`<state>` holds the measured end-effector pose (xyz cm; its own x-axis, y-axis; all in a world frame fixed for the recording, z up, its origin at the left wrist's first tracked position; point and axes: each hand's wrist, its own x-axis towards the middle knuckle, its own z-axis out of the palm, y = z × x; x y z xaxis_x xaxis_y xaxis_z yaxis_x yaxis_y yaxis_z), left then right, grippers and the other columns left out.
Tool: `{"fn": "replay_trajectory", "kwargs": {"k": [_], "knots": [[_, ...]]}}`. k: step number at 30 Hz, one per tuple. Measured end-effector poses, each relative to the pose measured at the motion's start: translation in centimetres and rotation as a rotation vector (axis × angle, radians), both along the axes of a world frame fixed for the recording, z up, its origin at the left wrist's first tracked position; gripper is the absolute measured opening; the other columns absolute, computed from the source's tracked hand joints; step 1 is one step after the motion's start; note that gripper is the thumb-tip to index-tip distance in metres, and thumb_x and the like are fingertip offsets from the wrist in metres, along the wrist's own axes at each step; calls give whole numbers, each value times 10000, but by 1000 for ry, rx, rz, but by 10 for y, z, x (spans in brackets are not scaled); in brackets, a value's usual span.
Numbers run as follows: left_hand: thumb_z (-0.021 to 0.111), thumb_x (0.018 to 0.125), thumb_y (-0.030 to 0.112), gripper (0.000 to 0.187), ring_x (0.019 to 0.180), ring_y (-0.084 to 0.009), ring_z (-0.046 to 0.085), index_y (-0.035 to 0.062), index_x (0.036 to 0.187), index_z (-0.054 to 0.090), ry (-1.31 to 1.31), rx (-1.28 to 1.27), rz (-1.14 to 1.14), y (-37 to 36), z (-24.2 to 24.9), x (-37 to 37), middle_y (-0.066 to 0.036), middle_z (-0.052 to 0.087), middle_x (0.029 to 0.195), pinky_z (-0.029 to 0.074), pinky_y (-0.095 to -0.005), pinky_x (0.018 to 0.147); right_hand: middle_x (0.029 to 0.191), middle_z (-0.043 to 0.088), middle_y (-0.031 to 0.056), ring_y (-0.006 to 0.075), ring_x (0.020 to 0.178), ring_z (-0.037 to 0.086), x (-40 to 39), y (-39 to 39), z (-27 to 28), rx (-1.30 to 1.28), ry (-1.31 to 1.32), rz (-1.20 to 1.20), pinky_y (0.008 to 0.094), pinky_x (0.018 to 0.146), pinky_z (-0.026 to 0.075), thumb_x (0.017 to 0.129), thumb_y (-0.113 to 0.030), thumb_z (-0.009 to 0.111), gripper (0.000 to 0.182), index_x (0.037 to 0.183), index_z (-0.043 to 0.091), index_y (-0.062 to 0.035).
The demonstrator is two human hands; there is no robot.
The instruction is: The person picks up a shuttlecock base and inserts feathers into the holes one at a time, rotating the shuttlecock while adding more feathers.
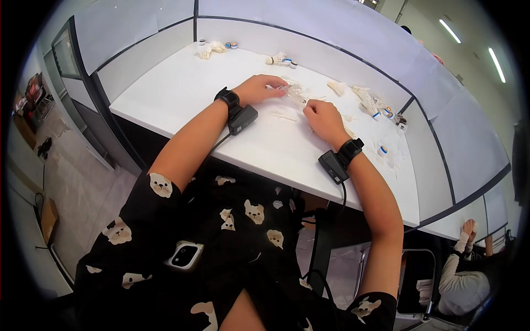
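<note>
On the white desk, my left hand (pixel 259 89) has its thumb and fingers closed on the near side of a pale shuttlecock feather skirt (pixel 295 92). My right hand (pixel 327 120) is curled with its fingertips pinched at the skirt's right edge; what sits between them is too small to make out. A loose white feather (pixel 284 115) lies on the desk below the skirt, between the two hands. Both wrists wear black straps with small cabled boxes.
Shuttlecocks (pixel 279 58) lie at the back, with more feather pieces (pixel 210 49) at the far left. Right of my hands are several shuttlecocks (pixel 367 102) and a blue-banded cork base (pixel 382 150). Partition panels (pixel 353 66) border the desk. Another person (pixel 464 281) sits at lower right.
</note>
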<state>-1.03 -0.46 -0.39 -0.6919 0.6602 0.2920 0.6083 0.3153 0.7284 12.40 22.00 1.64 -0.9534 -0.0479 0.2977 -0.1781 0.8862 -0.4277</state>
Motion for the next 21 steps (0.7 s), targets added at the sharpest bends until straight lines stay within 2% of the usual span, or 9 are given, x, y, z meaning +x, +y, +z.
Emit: {"fn": "replay_trajectory", "kwargs": {"k": [4,7,10,13,16,21], "knots": [[687,977,385,444,1144,-193,635,99,1316,678,4,3,-27,-1,0,-1,-86,716,1237,464,-365,1027,839,719,184,385,810,683,0,0,0,13,-8,1,473,756,530,899,-300,555,308,863,718,-41],[683,979,394,444,1148,-196,634,102,1313,680,7,13,-28,-1,1,1,-88,714,1241,464,-368,1027,720,668,167,326,666,632,-4,3,-7,3,52,30,433,653,485,895,-259,576,265,826,674,-22],[685,977,391,441,1151,-197,632,103,1312,681,5,10,-35,-1,4,4,-88,715,1240,465,-366,1027,723,671,166,327,670,636,-5,4,-8,8,63,45,432,653,488,891,-261,579,265,828,682,-25],[692,972,380,434,1150,-198,631,109,1311,683,10,3,-26,0,4,5,-88,715,1235,462,-364,1032,744,684,171,331,683,646,-5,4,-9,11,53,48,430,662,495,886,-263,581,267,840,699,-29],[696,970,348,407,1143,-198,632,111,1301,690,13,-2,-51,0,4,2,-86,716,1232,473,-361,1022,862,729,171,372,834,690,-3,1,-3,36,-19,19,471,777,533,888,-290,568,290,876,730,-49],[694,972,309,370,1126,-199,637,110,1285,698,47,-24,-51,2,6,5,-83,719,1223,500,-358,991,876,733,170,369,845,694,-3,0,-3,38,-24,15,471,791,535,886,-284,582,279,891,740,-55]]}}
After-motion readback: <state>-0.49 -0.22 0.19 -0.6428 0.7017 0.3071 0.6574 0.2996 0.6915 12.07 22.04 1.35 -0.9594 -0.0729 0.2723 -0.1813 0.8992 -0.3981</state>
